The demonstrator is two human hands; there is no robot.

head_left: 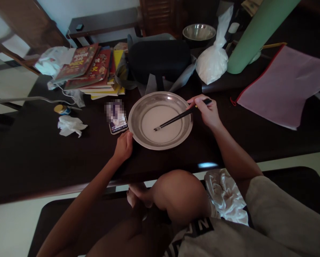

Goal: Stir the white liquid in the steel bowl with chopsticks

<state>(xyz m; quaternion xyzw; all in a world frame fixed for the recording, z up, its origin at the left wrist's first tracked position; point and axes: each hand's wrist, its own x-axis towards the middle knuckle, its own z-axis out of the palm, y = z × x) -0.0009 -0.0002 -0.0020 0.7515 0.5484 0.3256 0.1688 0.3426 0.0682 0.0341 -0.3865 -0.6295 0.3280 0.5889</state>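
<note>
A wide metal bowl stands on the dark table in front of me, with a whitish, milky liquid in its bottom. My right hand is closed around a pair of black chopsticks, just above the bowl's right rim. Their pale-banded tips slant down into the liquid near the middle. At the lower left rim, my left hand grips the bowl's edge with curled fingers; its fingertips are partly hidden. A lit phone lies just left of the bowl, partly blurred out.
Stacked books lie at the back left, near a crumpled tissue and a small gold-lidded jar. Behind the bowl are a black padded object, a knotted bag of white powder, a green cylinder and a pink mesh bag.
</note>
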